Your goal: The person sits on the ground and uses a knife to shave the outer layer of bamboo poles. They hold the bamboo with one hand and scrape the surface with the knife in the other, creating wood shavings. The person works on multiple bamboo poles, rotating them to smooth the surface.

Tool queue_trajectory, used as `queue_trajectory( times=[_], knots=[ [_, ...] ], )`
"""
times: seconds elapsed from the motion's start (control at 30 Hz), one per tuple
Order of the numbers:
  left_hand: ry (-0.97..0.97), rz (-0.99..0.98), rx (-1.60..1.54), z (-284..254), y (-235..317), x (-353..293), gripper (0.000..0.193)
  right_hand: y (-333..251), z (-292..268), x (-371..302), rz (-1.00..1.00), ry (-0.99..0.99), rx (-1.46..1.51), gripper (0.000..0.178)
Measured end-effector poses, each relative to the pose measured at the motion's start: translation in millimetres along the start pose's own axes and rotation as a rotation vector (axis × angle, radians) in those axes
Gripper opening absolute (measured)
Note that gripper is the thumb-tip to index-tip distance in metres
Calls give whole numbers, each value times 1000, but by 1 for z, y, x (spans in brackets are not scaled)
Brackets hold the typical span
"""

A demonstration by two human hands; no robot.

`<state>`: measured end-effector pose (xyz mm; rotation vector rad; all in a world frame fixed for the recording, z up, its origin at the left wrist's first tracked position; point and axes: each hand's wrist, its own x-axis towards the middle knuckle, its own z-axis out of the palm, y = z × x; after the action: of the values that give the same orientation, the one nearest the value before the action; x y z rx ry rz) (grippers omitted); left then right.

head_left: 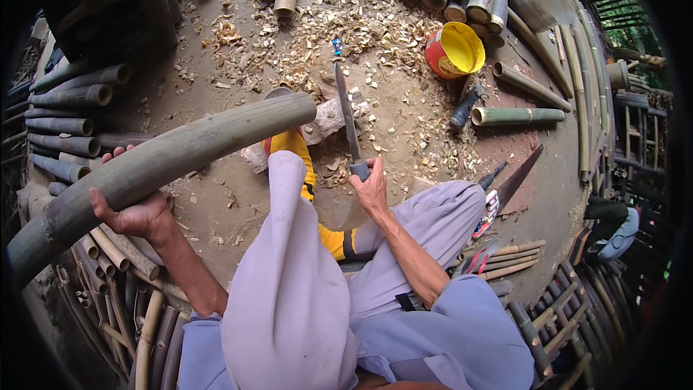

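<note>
My left hand [137,213] supports a thick grey-green bamboo pole [180,146] from below, its fingers and thumb curled round it. The pole slants up from the lower left, its far end above my raised knee. In my right hand [371,189] is the handle of a machete [346,112], its narrow blade pointing away from me. The blade stands apart from the pole's end. Beyond my knee, a pale block [328,117] lies on the ground, partly covered by the pole.
Wood chips [317,22] litter the dirt floor ahead. A red bucket with a yellow inside [462,49] stands right of them, near cut bamboo pieces [518,116]. A handsaw [520,180] lies by my right knee. Bamboo stacks [65,126] line the left side.
</note>
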<state>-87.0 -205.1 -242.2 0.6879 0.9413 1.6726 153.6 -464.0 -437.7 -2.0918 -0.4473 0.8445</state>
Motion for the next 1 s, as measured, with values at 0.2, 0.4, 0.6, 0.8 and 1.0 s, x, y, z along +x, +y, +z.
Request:
queue_trajectory(
  times=[0.2, 0.4, 0.6, 0.8, 1.0],
  knots=[
    [-138, -33, 27, 46, -1, -14, 69, -43, -29, -3, -205, -35, 55, 40],
    [-282, -19, 150, 76, -41, -26, 64, -30, -31, 14, -209, -59, -98, 41],
    [-355, -35, 206, 102, -44, -28, 65, -88, -42, 15, -348, 2, 43, 42],
    [-433, -32, 218, 119, -53, -19, 65, -55, -10, 53, -417, 21, -37, 40],
    [-414, -37, 287, 113, -54, -15, 65, -54, -22, 58, -182, -185, -107, 37]
  ],
)
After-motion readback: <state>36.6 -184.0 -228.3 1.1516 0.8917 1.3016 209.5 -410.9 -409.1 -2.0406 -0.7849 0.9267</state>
